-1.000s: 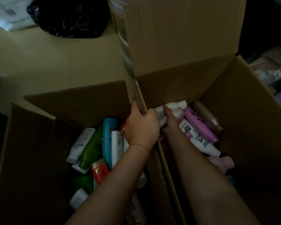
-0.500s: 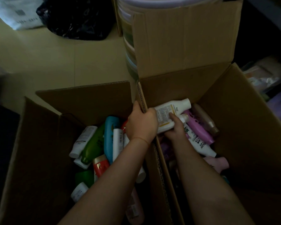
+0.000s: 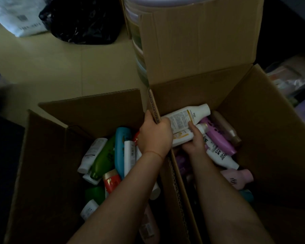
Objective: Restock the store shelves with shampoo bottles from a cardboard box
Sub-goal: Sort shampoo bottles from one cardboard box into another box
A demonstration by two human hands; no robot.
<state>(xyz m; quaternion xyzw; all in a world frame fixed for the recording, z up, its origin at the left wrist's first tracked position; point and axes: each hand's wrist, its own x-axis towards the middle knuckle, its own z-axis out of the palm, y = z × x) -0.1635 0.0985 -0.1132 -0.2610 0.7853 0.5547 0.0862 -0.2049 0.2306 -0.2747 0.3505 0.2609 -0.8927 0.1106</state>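
In dim light, the left cardboard box [image 3: 48,155] on the floor holds a jumble of shampoo bottles, among them a green bottle [image 3: 102,157] and a blue bottle [image 3: 121,148]. Your left hand [image 3: 154,136] curls its fingers over the cardboard wall [image 3: 154,110] between the two boxes. Your right hand [image 3: 194,143], inside the right cardboard box [image 3: 264,131], grips two white bottles [image 3: 185,118] held above a purple bottle [image 3: 218,138] and other bottles lying there.

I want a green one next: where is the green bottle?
In the head view, the green bottle lies in the left box, between a white bottle and the blue bottle, left of the left hand.
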